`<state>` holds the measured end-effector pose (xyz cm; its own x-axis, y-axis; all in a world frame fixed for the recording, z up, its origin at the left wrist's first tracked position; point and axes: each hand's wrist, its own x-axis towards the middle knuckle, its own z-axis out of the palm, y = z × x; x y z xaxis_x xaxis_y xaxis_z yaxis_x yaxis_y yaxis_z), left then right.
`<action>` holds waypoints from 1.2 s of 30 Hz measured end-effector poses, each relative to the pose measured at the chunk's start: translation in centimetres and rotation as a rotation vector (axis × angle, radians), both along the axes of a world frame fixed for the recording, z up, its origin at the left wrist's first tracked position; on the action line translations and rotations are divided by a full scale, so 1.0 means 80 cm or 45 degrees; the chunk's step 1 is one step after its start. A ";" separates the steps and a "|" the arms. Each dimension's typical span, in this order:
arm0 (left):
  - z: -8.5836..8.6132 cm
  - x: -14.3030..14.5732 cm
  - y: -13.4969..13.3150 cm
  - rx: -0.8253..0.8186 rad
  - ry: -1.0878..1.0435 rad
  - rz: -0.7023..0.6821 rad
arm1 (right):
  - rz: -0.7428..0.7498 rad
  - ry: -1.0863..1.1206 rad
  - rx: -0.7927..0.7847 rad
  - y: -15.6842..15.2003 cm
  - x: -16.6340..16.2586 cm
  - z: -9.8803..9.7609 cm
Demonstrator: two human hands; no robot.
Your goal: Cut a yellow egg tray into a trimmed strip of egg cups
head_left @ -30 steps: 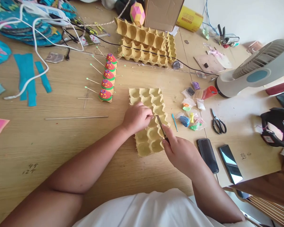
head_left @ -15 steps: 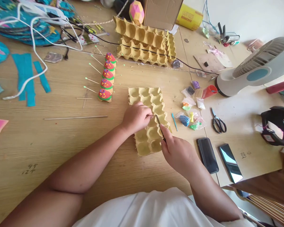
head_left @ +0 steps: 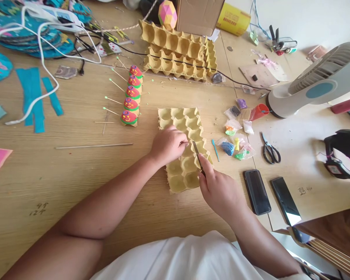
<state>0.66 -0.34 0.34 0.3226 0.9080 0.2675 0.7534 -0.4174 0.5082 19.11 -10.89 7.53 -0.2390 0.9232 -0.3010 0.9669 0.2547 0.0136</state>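
A yellow egg carton (head_left: 176, 167) lies on the table in front of me, its cups facing up. My left hand (head_left: 169, 144) rests across its middle, fingers curled and thumb and forefinger pinched at a ridge of the carton. In the fist of my right hand (head_left: 220, 188) is a thin knife (head_left: 196, 149) with a dark handle. The blade points away from me and touches or hovers just over the carton, close to my left fingertips; I cannot tell which. Left of the carton stands a row of painted egg-carton caterpillar faces (head_left: 131, 92) with green-tipped sticks.
More egg cartons (head_left: 175, 46) lie at the back, crossed by a black cable. On the right are clay bags (head_left: 227, 147), scissors (head_left: 270, 149), two phones (head_left: 256, 191) and a fan (head_left: 312, 91). A wooden stick (head_left: 93, 146) and blue strips (head_left: 32, 97) lie left.
The knife and my right hand have barely shifted. My left hand keeps its place on the carton. The view has turned very slightly.
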 end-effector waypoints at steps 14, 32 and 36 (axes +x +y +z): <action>-0.002 0.000 0.001 0.044 -0.006 -0.001 | 0.026 -0.119 -0.088 0.010 -0.010 0.003; -0.004 0.000 0.001 0.022 -0.007 -0.011 | -0.013 -0.057 -0.185 0.029 -0.017 0.010; -0.004 -0.001 0.001 0.026 -0.004 -0.022 | 0.003 -0.067 -0.190 0.031 -0.021 0.011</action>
